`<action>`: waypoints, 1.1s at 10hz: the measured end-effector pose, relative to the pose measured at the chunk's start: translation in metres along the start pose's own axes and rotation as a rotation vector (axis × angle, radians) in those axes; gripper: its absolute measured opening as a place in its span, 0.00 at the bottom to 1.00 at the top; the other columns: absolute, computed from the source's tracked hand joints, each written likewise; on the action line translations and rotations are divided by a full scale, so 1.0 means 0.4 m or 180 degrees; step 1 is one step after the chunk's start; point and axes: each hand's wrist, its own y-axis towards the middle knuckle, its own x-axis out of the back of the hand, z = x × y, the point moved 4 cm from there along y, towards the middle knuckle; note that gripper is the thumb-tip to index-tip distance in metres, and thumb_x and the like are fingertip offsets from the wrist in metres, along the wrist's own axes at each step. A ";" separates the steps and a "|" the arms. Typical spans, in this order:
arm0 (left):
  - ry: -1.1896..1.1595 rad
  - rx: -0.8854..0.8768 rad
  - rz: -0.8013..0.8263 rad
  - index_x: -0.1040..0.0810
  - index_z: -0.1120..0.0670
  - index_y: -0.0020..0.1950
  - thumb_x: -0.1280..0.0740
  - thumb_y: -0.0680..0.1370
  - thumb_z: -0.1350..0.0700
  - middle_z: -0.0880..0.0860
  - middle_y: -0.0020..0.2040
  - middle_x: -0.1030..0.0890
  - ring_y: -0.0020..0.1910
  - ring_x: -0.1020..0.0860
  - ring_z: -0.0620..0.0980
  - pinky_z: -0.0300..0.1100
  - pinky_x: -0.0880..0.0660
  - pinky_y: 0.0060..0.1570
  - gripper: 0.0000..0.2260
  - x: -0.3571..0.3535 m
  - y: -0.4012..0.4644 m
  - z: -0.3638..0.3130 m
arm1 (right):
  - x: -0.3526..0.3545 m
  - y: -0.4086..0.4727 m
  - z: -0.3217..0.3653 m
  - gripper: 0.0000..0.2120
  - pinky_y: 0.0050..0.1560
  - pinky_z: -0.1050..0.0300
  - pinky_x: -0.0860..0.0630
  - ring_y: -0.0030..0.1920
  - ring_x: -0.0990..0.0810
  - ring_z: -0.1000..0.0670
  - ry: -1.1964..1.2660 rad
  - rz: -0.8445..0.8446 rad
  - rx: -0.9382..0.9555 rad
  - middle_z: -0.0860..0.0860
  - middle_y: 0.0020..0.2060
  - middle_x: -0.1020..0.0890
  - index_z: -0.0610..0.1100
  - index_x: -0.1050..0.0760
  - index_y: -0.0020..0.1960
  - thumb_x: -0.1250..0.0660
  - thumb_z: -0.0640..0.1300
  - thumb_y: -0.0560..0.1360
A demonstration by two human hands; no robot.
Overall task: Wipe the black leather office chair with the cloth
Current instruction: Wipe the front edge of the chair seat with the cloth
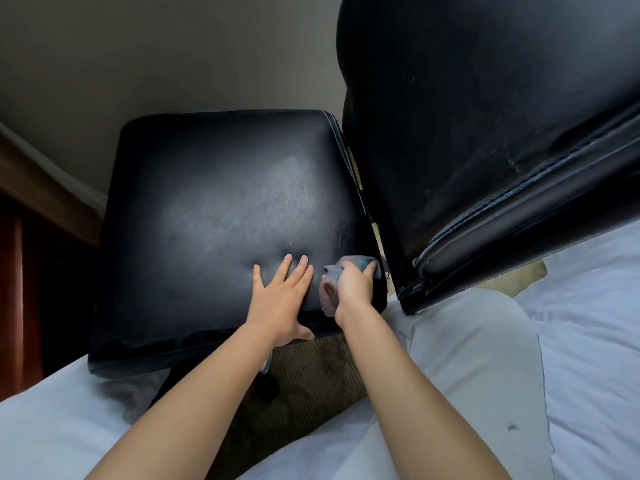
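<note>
Chair seat (221,202) glossy black (dimpled); right hand (353,289) grips cloth (332,282).

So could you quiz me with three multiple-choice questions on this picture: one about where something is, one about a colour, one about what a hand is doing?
1. Where on the black leather seat cushion is the bunched cloth?
A. at the far left corner
B. at the near right corner, by the gap to the black leather backrest
C. in the seat's middle

2. What colour is the bedding around the chair?
A. red
B. white
C. green

3. What is the left hand doing?
A. lying flat with fingers spread on the seat
B. clutching a bottle
C. raised in the air

Answers: 1 B, since the right hand presses the cloth there beside the backrest; 2 B, the sheets look plainly white; 3 A, its palm rests open on the leather and holds nothing.
</note>
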 end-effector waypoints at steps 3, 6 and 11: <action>0.0001 0.0021 0.0010 0.61 0.52 0.78 0.31 0.68 0.34 0.48 0.77 0.64 0.76 0.65 0.50 0.66 0.59 0.70 0.52 0.002 -0.004 -0.001 | 0.151 -0.062 -0.091 0.30 0.56 0.49 0.30 0.63 0.27 0.38 -0.1059 -0.0424 0.0449 0.40 0.69 0.32 0.56 0.55 0.77 0.43 0.48 0.81; -0.0030 0.0046 0.0000 0.61 0.51 0.77 0.30 0.67 0.34 0.47 0.77 0.63 0.76 0.64 0.50 0.65 0.59 0.70 0.53 0.001 -0.003 -0.002 | 0.150 -0.030 -0.051 0.28 0.60 0.52 0.29 0.62 0.26 0.40 -0.0794 -0.0251 0.0513 0.43 0.68 0.29 0.56 0.47 0.77 0.42 0.44 0.80; -0.0048 0.0068 -0.0008 0.61 0.51 0.77 0.30 0.68 0.35 0.47 0.77 0.64 0.76 0.64 0.50 0.65 0.60 0.70 0.52 0.000 0.000 -0.002 | 0.161 -0.051 -0.135 0.23 0.61 0.43 0.28 0.61 0.26 0.40 -0.0658 -0.0286 0.0311 0.43 0.67 0.29 0.53 0.41 0.73 0.43 0.45 0.79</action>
